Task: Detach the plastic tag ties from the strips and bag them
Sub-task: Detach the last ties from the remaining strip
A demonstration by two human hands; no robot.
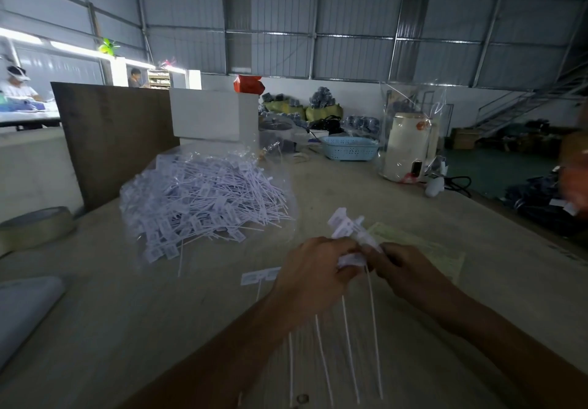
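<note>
Right now we hold one strip of tag ties (348, 233) over the worktop (397, 198), at about 6 o'clock in the view. Our left hand (313, 267) curls its fingers round the strip's white heads, and our right hand (404, 268) pinches the same strip just beside it, so the two hands nearly touch. Four thin white tails (348, 345) hang down from the strip toward us; motion blur keeps us from counting the heads. One loose tag tie (259, 276) lies flat on the worktop at 9 o'clock from our left hand. One clear plastic bag (203, 198) heaped with detached ties sits at 11 o'clock, too many in it to count. One yellowish sheet of paper (423, 249) lies under and beyond our right hand. One roll of tape (35, 227) rests at the worktop's 9 o'clock edge, and one pale blue basket (350, 147) stands at 12 o'clock.
</note>
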